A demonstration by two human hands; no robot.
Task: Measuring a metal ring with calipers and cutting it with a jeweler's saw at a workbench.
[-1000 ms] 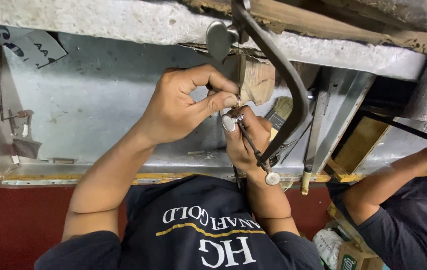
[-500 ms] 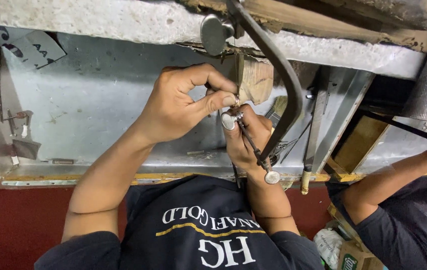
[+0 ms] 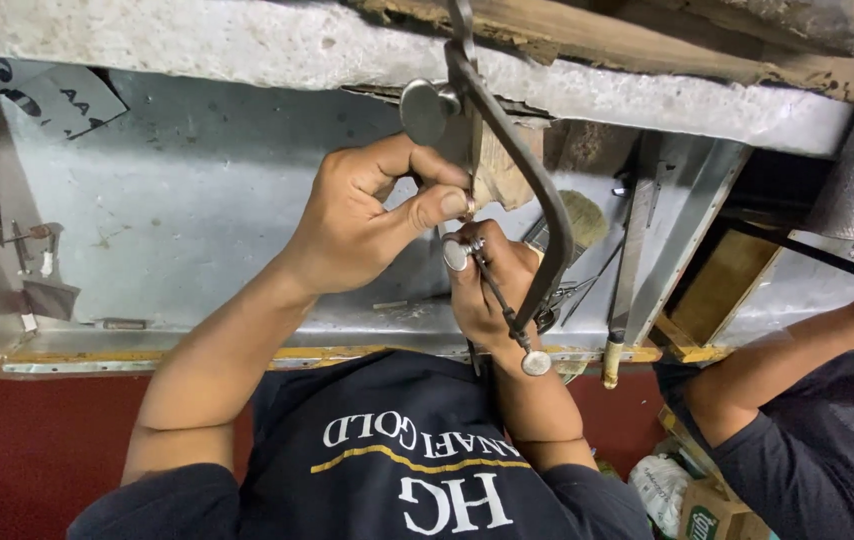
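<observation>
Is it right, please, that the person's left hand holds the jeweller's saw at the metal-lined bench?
Not quite: the right hand holds the jeweller's saw at the metal-lined bench. The left hand pinches a small piece beside it. The head view shows this.

A brush (image 3: 579,215), a metal file (image 3: 627,280) and a co-worker's arm (image 3: 787,350) lie beside the grey workbench (image 3: 197,220).

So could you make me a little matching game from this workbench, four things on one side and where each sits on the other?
Things:
1. saw frame
2. brush
3. cardboard box
4. other person's arm

Places:
A. far right, reaching to the bench edge
B. bottom right corner
C. arching over the right hand
D. just behind the saw frame, pale bristles showing

Pairs: 1-C, 2-D, 3-B, 4-A
</observation>
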